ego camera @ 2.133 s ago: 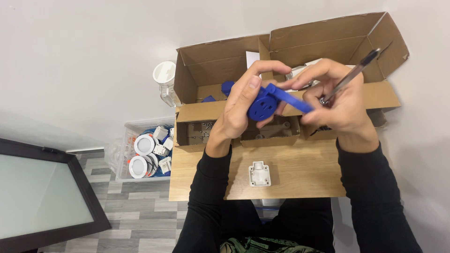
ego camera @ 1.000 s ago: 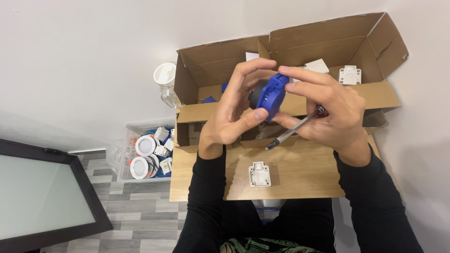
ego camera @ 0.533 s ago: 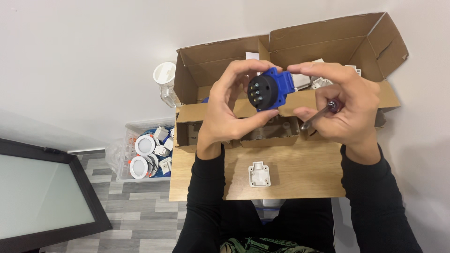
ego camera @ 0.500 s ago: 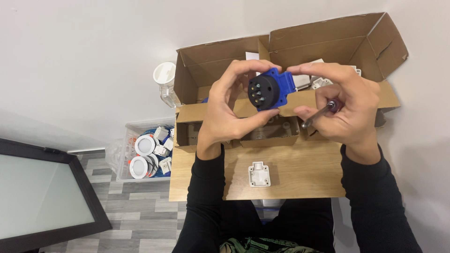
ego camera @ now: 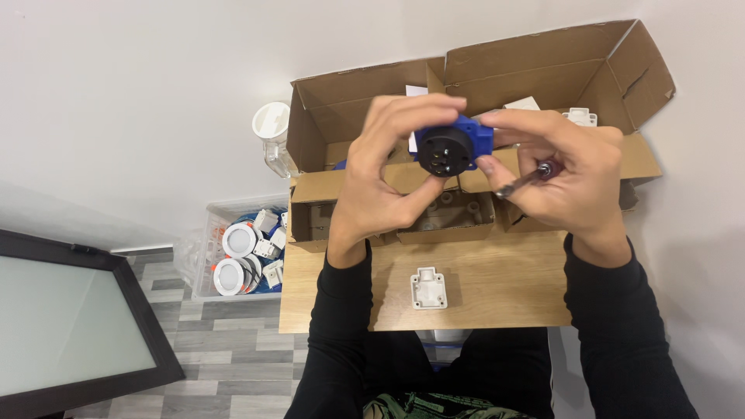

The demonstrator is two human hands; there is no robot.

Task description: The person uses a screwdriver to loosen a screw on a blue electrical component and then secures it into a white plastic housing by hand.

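Blue plug [ego camera: 454, 143] pinched between left hand [ego camera: 384, 182] and right hand [ego camera: 578, 174] fingers, round black face toward camera. Right also grips screwdriver [ego camera: 524, 180], tip just below plug, over box [ego camera: 466, 85].

A cardboard box [ego camera: 535, 62] sits at the worktop's [ego camera: 504, 287] far edge; a small bracket [ego camera: 428, 288] lies nearer, a bin [ego camera: 213, 225] on the floor left.

Blue socket [ego camera: 454, 143] with black face, brown boxes [ego camera: 543, 58]
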